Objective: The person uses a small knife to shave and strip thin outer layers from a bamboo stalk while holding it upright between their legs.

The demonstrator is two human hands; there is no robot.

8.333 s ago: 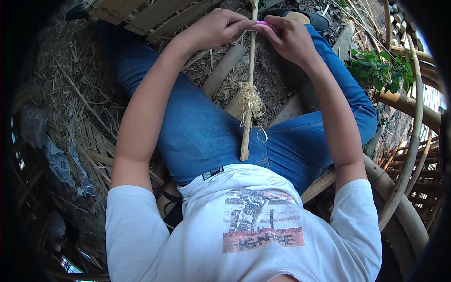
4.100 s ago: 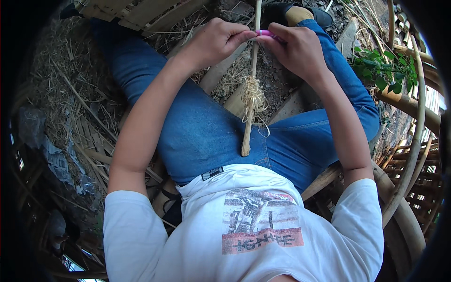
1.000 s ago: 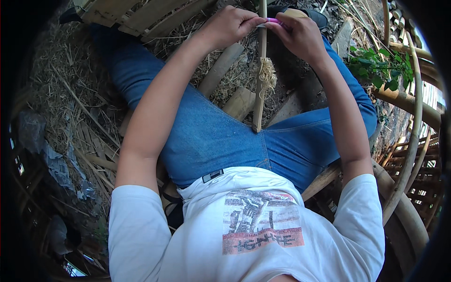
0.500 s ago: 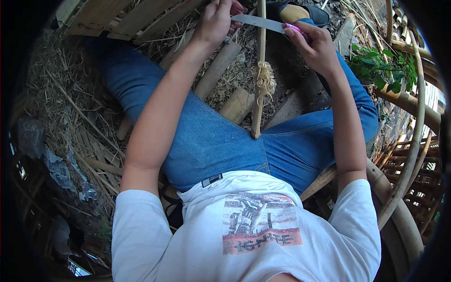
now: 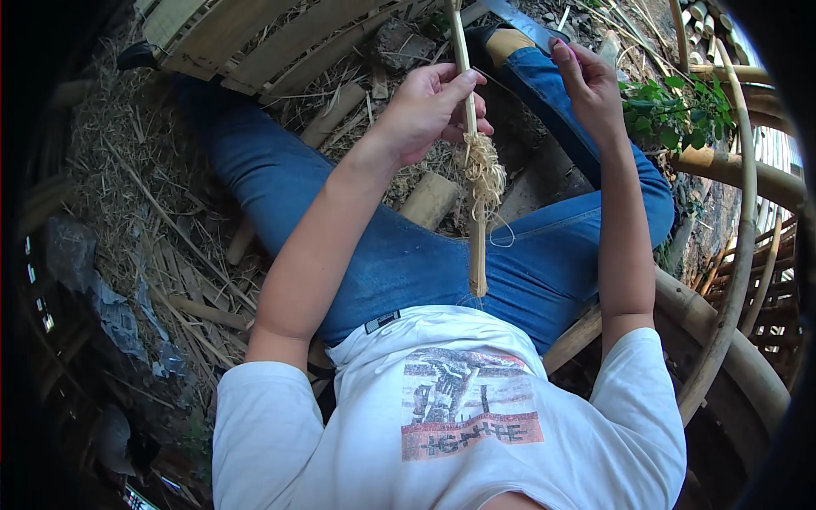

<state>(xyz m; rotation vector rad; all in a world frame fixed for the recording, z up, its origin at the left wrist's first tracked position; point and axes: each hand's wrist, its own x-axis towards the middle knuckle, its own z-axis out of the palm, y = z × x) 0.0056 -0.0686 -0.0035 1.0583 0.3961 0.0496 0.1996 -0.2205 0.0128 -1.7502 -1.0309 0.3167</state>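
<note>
Wooden strip (image 5: 478, 251), pale, long and narrow, one piece: lying lengthwise along the middle of the blue jeans (image 5: 374, 246) of a seated person, its near end above the lap of the jeans, its far end running out past the spread legs to the picture's upper edge. Curled shavings (image 5: 484, 174), straw-coloured, one tangled bunch: clinging to the strip between the legs of the jeans, with a loose thin loop hanging toward the right thigh. Left hand (image 5: 433, 110), bare: over the gap between the legs of the jeans, gripping the strip just beyond the shavings, thumb on top and fingers around the far side. Right hand (image 5: 591, 89), bare: above the right lower leg of the jeans, closed around the pink handle of a knife (image 5: 520, 24); the handle is mostly hidden, the flat grey blade points away and stands apart from the strip. Cut bamboo piece (image 5: 429, 200), short and thick: on the ground between the legs of the jeans. Slatted panel (image 5: 255, 51), wooden: beyond the left leg of the jeans. Leafy plant (image 5: 676, 110), green: to the right of the jeans. Bent pole (image 5: 739, 246), slender: farther right of the jeans. Plastic sheeting (image 5: 119, 314), crumpled and greyish: to the left of the jeans, amid dry straw (image 5: 127, 170).
</note>
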